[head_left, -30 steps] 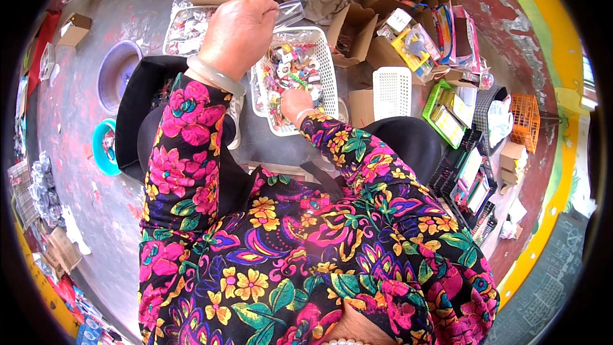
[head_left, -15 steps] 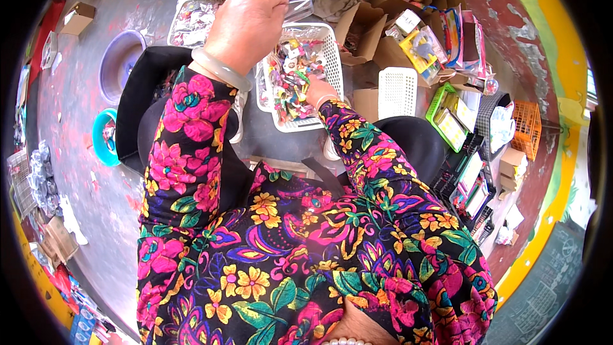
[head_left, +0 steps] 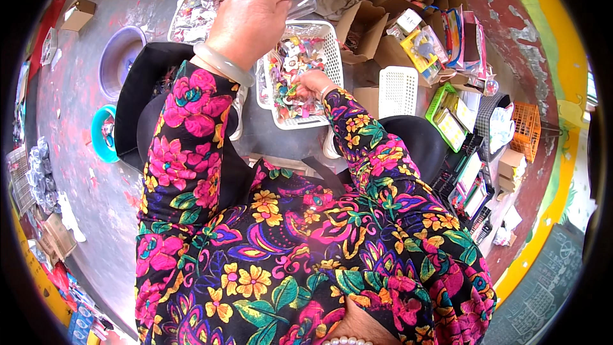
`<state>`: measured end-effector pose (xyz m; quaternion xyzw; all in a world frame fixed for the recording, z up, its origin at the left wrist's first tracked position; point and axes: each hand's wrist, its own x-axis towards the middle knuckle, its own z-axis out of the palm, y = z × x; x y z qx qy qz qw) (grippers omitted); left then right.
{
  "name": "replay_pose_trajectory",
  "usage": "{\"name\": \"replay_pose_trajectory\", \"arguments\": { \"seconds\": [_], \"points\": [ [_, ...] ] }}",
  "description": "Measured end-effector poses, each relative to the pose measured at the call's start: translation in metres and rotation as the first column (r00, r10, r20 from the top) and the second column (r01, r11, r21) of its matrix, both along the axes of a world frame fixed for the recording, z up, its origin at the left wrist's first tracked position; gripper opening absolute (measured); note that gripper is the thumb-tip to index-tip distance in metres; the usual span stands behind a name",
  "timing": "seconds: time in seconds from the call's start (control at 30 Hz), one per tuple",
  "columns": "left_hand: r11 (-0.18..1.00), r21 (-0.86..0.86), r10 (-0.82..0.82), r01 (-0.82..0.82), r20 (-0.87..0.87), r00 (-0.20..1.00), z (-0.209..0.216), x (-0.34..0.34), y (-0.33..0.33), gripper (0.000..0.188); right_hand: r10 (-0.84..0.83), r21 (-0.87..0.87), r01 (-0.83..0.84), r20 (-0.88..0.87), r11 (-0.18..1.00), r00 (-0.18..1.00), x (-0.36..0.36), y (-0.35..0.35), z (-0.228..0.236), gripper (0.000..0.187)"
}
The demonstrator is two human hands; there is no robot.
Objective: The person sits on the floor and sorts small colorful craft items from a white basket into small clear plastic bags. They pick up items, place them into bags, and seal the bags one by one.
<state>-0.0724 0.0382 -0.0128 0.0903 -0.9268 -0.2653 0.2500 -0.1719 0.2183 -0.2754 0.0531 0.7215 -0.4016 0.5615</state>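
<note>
My left hand (head_left: 250, 24), with a pale bangle at the wrist, is raised over the left rim of a white plastic basket (head_left: 331, 43). Its fingers are closed on a clear plastic bag (head_left: 302, 5) that sticks out to the right. Many small colourful trinkets (head_left: 290, 64) fill the basket; their exact kind is too small to tell. Just above them, at the basket's right side, is my right hand (head_left: 313, 82). Its fingers are pinched together over the pile, and what they hold cannot be made out.
Behind my left hand stands another white basket (head_left: 175, 25) of packed items. A white basket (head_left: 397, 92) stands to the right, near open cardboard boxes (head_left: 365, 25) and a green basket (head_left: 440, 99). On the left are a black container (head_left: 137, 83), a purple basin (head_left: 105, 70) and a turquoise basin (head_left: 97, 134).
My right hand has lifted slightly and shifted a little left over the trinkets, its fingers now pinched. My left hand stays nearly in place with the clear bag.
</note>
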Motion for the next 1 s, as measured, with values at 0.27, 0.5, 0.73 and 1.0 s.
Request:
{"name": "replay_pose_trajectory", "arguments": {
  "seconds": [0.27, 0.5, 0.73, 1.0],
  "points": [
    [0.998, -0.021, 0.053, -0.053, 0.018, 0.998, 0.013, 0.015, -0.002, 0.019, -0.197, -0.354, 0.227, 0.12, 0.907, 0.973, 0.002, -0.009, 0.015, 0.027],
    [0.999, -0.025, 0.029, -0.029, 0.004, 1.0, 0.006, 0.009, -0.002, 0.018, -0.397, -0.506, 0.371, 0.059, 0.779, 0.916, -0.02, -0.008, 0.017, 0.035],
    [0.998, -0.031, 0.05, -0.05, 0.021, 0.999, 0.008, 0.012, -0.003, 0.018, -0.322, -0.202, 0.29, -0.152, 0.936, 0.934, -0.033, 0.006, 0.013, 0.03],
    [0.998, -0.041, 0.054, -0.052, 0.055, 0.997, 0.003, 0.012, -0.004, 0.018, 0.696, 0.591, -0.382, -0.505, 0.71, 0.511, 0.01, -0.004, -0.015, 0.027]
  ]
}}
